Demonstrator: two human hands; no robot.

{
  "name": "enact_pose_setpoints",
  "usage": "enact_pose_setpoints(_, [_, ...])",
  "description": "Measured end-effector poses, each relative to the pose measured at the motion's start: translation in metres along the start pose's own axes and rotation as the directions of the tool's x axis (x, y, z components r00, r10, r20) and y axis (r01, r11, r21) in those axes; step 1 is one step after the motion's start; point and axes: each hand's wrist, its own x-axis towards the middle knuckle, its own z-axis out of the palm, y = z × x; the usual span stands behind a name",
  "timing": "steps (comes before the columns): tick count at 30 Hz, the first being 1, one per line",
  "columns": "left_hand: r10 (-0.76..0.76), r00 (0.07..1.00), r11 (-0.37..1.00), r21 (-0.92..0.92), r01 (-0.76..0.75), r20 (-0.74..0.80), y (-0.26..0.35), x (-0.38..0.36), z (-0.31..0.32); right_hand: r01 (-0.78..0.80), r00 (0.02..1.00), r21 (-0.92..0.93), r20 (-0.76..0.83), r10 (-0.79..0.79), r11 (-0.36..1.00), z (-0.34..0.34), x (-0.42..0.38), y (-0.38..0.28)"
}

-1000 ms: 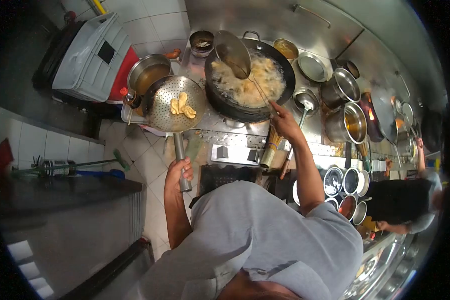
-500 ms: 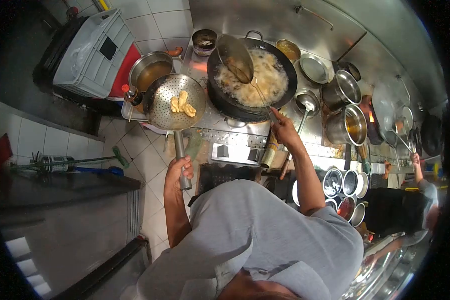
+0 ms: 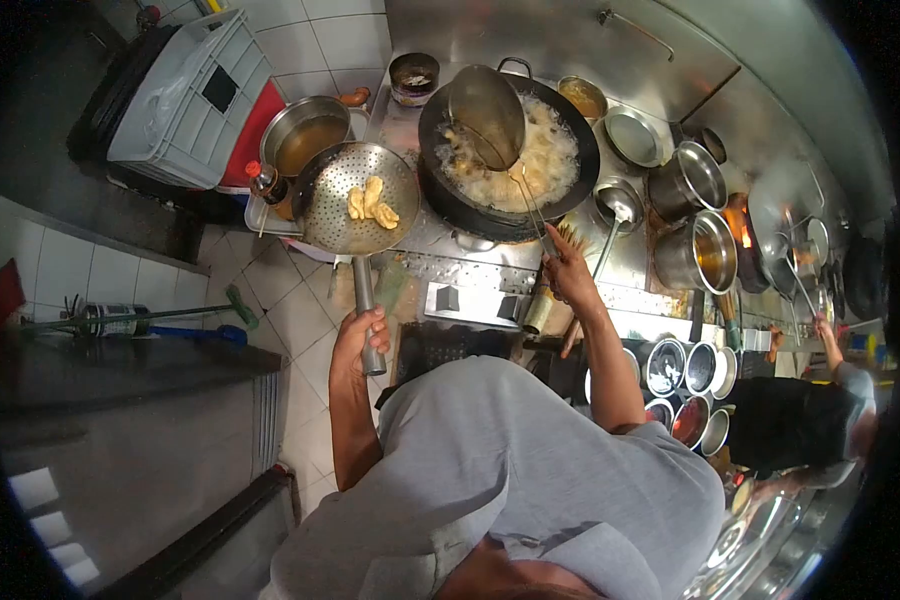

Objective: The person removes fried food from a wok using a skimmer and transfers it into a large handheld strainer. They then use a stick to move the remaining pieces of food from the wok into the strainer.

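Note:
My left hand is wrapped round the handle of a perforated metal strainer. A few golden fried pieces lie in its bowl, left of the stove. In my right hand is the thin wire handle of a mesh skimmer. The skimmer's round head is tilted over the left part of a large black wok. Pale, foaming oil bubbles in the wok, with food pieces partly hidden by foam and skimmer.
Behind the strainer stands a pot of brown liquid, beside a sauce bottle. A ladle and steel pots are right of the wok. Flames show farther right, where another person works. A grey crate stands left.
The skimmer head has shifted slightly right over the wok and its tilt differs a little. The strainer stays in my left hand with the fried pieces in it.

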Motion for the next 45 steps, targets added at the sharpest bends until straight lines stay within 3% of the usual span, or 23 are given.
enact_pose_setpoints(2, [0.006,1.0,1.0,0.012,-0.006,0.002,0.001,0.002,0.001,-0.282,0.959,0.356,0.124,0.254,0.891,-0.01,-0.016,-0.058])
enact_pose_setpoints(3, [0.001,1.0,1.0,0.02,-0.002,0.009,0.001,0.005,-0.001,-0.279,0.96,0.362,0.114,0.255,0.889,-0.011,-0.016,-0.052])
enact_pose_setpoints(7, [-0.026,0.999,0.999,0.033,0.024,0.043,0.001,0.012,-0.006,-0.259,0.966,0.276,0.097,0.241,0.926,-0.01,-0.015,-0.032])
enact_pose_setpoints(9, [-0.02,0.999,1.0,0.016,0.019,0.05,0.0,0.011,-0.007,-0.043,0.998,0.03,-0.042,0.045,0.999,-0.003,-0.014,-0.021])
enact_pose_setpoints(11, [0.004,0.999,0.999,0.045,-0.006,0.036,0.0,0.009,-0.004,-0.026,0.999,-0.036,-0.028,0.025,0.999,-0.001,-0.014,-0.019])
enact_pose_setpoints(14, [-0.009,1.0,0.999,0.036,0.009,0.003,0.004,0.006,0.004,-0.297,0.954,0.403,0.172,0.247,0.866,-0.009,-0.019,-0.038])
enact_pose_setpoints(18, [-0.008,1.0,1.0,0.022,0.008,0.005,0.004,0.008,0.004,-0.363,0.932,0.423,0.174,0.319,0.83,-0.009,-0.015,-0.045])
enact_pose_setpoints(20, [0.013,1.0,0.999,0.053,-0.013,0.0,0.003,0.013,0.001,-0.368,0.929,0.618,0.223,0.294,0.695,-0.005,-0.011,-0.032])
enact_pose_setpoints(23, [0.029,0.999,0.996,0.088,-0.027,-0.023,0.004,0.019,0.001,-0.36,0.932,0.728,0.306,0.192,0.584,0.002,-0.007,-0.029])
enact_pose_setpoints(27, [0.026,0.999,0.996,0.086,-0.024,-0.022,0.005,0.026,0.0,-0.355,0.935,0.665,0.244,0.258,0.657,0.015,-0.019,-0.043])
enact_pose_setpoints(29, [0.034,0.999,0.994,0.108,-0.034,0.004,0.009,0.029,0.003,-0.335,0.94,0.508,0.231,0.249,0.794,0.017,-0.022,-0.044])
enact_pose_setpoints(30, [0.035,0.999,0.994,0.106,-0.035,0.003,0.01,0.03,0.003,-0.336,0.94,0.506,0.233,0.249,0.794,0.018,-0.024,-0.042])
enact_pose_setpoints(35, [0.073,0.997,0.986,0.152,-0.069,-0.02,0.016,0.033,0.015,-0.19,0.972,0.287,0.19,0.139,0.939,0.022,-0.032,-0.028])
enact_pose_setpoints(42, [0.077,0.996,0.977,0.202,-0.068,-0.035,0.015,0.042,0.013,-0.15,0.98,0.31,0.174,0.099,0.939,0.025,-0.047,-0.032])
enact_pose_setpoints(44, [0.073,0.996,0.988,0.132,-0.078,0.049,0.011,0.05,0.007,-0.019,0.995,0.061,0.103,0.013,0.998,0.021,-0.048,-0.028])
enact_pose_setpoints(45, [0.076,0.995,0.988,0.129,-0.083,0.056,0.005,0.052,0.001,-0.013,0.995,0.056,0.099,0.008,0.998,0.019,-0.054,-0.029])
